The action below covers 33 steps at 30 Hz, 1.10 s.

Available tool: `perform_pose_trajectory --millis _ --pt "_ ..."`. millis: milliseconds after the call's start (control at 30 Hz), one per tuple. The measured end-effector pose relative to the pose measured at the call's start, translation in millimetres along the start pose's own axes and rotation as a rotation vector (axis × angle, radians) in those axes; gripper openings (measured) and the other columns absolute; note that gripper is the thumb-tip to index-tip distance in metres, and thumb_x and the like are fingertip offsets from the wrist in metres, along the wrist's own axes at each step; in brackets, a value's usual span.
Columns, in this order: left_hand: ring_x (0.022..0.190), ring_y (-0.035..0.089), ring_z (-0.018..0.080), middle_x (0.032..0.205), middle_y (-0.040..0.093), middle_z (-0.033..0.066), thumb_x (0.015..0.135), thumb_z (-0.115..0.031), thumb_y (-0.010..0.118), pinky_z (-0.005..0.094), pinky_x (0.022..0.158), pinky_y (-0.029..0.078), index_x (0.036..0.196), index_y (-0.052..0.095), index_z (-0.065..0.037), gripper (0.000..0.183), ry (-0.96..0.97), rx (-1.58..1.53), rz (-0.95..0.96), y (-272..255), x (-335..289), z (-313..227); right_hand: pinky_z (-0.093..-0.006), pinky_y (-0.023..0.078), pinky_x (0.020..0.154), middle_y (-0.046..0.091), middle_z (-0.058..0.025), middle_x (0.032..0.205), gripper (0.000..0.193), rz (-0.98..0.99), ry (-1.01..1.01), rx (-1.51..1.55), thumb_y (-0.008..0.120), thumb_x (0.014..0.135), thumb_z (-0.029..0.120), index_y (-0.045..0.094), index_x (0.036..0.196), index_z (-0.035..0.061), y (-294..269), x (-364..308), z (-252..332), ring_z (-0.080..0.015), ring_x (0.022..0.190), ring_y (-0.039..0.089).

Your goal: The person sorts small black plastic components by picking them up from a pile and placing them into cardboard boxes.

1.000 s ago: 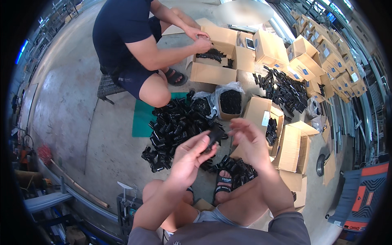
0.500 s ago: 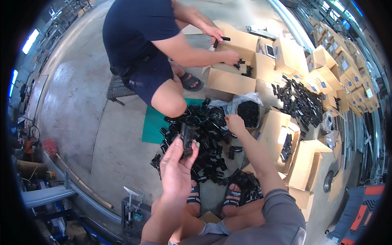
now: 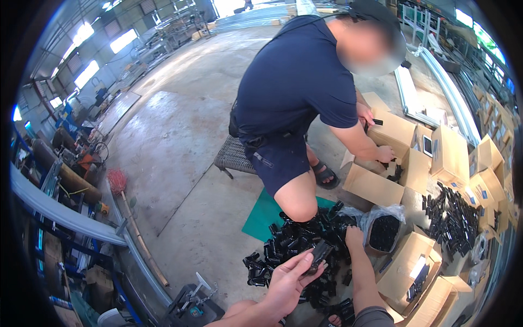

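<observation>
My left hand (image 3: 287, 280) is closed round a dark rectangular plastic part (image 3: 320, 254), holding it above a heap of similar black plastic parts (image 3: 283, 240). Off to the right, my right hand (image 3: 354, 235) has its fingers curled together at the heap's far right side. It is beside a container lined with a clear plastic bag (image 3: 400, 212), which is full of small black pieces (image 3: 384, 233). Whatever those fingers may hold is hidden. Part of the heap lies on a green sheet (image 3: 256, 220) on the floor.
Opposite me a co-worker (image 3: 294, 82) on a woven stool (image 3: 234, 155) reaches into an open cardboard box (image 3: 376, 185). More black parts (image 3: 452, 218) lie on the right among cartons (image 3: 449, 155). A clamp-like metal tool (image 3: 201, 289) stands at lower left, near a long-handled red mop (image 3: 117, 182).
The view has swung up and to the left, so the scene appears shifted right. My left hand still grips the part; my right hand stays by the bag-lined container.
</observation>
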<state>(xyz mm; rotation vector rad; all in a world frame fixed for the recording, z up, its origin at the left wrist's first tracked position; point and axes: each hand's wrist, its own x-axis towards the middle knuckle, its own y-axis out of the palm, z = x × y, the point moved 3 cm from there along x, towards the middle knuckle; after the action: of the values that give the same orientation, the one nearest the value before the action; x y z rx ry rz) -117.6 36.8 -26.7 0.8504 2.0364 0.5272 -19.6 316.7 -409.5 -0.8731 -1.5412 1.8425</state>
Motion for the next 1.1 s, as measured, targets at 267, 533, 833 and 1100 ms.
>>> perform_pose_trajectory --millis 267,533,833,1100 --pt "0.107 0.063 0.0179 0.119 0.063 0.01 0.101 -0.02 0.058 0.0328 0.1 0.052 0.135 0.051 0.004 0.043 -0.058 0.066 0.015 4 -3 10 -0.0449 0.056 0.083 0.069 -0.0171 0.101 0.019 0.157 0.01 -0.004 0.061 0.085 0.011 0.068 0.101 0.0037 -10 -3 0 -0.0356 0.098 0.068" --pt "0.105 0.064 0.0183 0.118 0.065 0.0109 0.1 -0.019 0.06 0.032 0.099 0.053 0.132 0.055 0.004 0.04 0.007 0.016 0.058 1 -9 7 -0.0465 0.056 0.077 0.071 -0.0156 0.095 0.015 -0.015 0.029 0.011 0.053 0.093 0.012 0.064 0.099 0.0049 -37 -22 0 -0.034 0.09 0.07" --pt "0.102 0.065 0.018 0.115 0.064 0.0112 0.099 -0.017 0.06 0.0303 0.096 0.055 0.129 0.056 0.007 0.038 0.075 -0.055 0.1 2 -10 18 -0.0389 0.054 0.071 0.069 -0.0196 0.089 0.013 -0.309 -0.156 0.681 0.06 0.092 0.009 0.063 0.103 0.0028 -210 -104 52 -0.0292 0.078 0.07" --pt "0.097 0.065 0.0172 0.111 0.067 0.0091 0.096 -0.013 0.065 0.0319 0.094 0.056 0.123 0.062 0.004 0.032 0.138 -0.164 0.157 17 -20 29 -0.024 0.052 0.079 0.069 -0.0053 0.098 0.013 -0.42 -0.085 1.222 0.062 0.093 0.0 0.063 0.106 0.0006 -381 -241 111 -0.0106 0.087 0.064"
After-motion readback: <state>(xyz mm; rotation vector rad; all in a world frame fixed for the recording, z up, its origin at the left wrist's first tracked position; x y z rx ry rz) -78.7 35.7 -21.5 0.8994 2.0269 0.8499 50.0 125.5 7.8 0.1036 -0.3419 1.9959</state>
